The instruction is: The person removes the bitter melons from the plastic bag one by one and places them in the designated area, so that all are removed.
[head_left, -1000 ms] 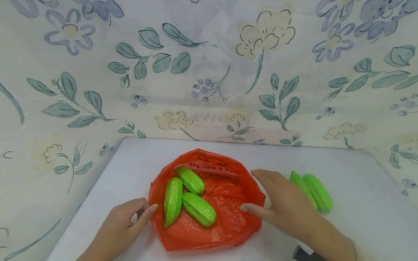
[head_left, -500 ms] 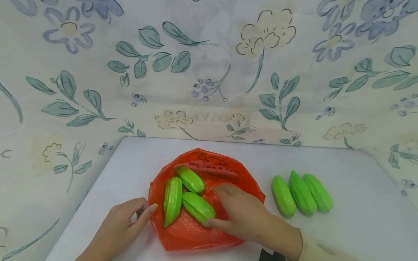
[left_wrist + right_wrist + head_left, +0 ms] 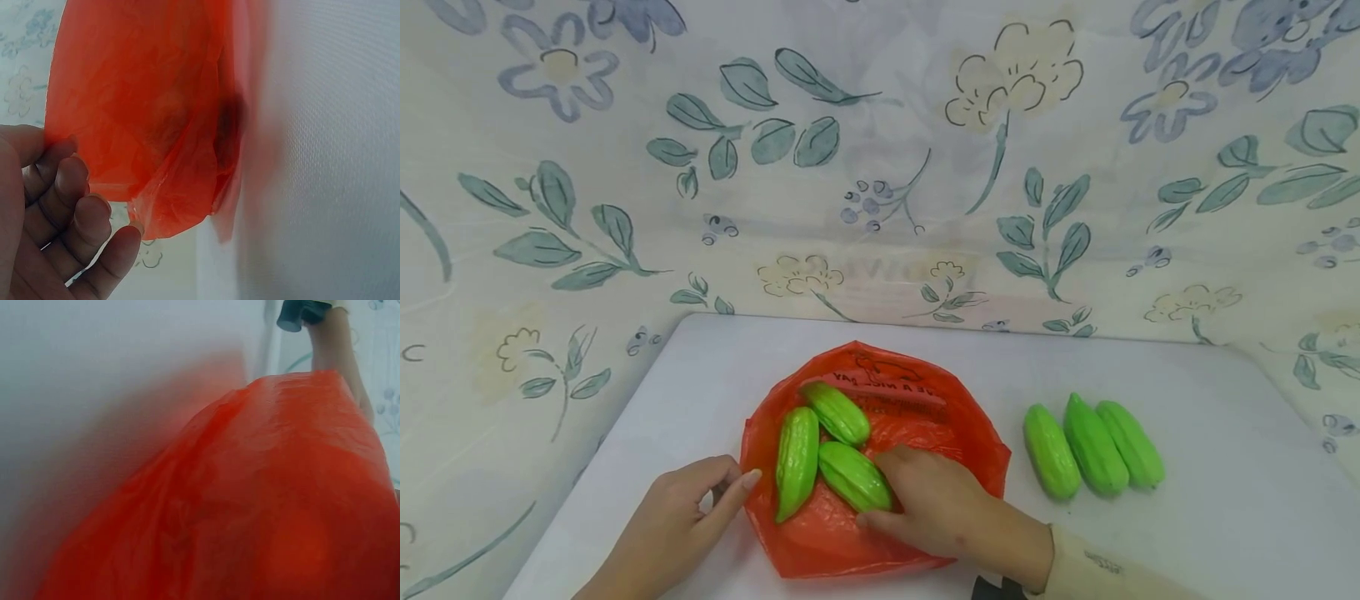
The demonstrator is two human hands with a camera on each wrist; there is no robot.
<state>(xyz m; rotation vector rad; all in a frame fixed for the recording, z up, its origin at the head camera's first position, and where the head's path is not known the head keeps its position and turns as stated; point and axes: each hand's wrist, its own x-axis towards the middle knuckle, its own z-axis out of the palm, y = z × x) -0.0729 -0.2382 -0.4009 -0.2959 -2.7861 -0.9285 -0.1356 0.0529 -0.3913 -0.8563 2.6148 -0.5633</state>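
A red plastic bag [image 3: 820, 554] stands with its mouth spread wide on the white table. Inside it on the left lie two bright green ridged gourds, an upright one [image 3: 797, 462] and a slanted one [image 3: 837, 414]. My left hand [image 3: 688, 508] pinches the bag's left rim between thumb and fingers; the left wrist view shows the bag edge [image 3: 69, 94] at the thumb. My right hand [image 3: 936, 508] reaches into the bag and grips a third green gourd [image 3: 850, 473], thumb at its near side and fingers at its far side. In the right wrist view the bag hides this hand.
To the right of the bag, three more green gourds lie side by side: a left one [image 3: 1051, 452], a middle one [image 3: 1095, 450] and a right one [image 3: 1129, 444]. A flowered cloth [image 3: 880, 167] hangs behind the table [image 3: 1225, 467].
My right hand has moved left from beside the gourds on the table into the bag and closed on a gourd there. The left hand stays at the rim.
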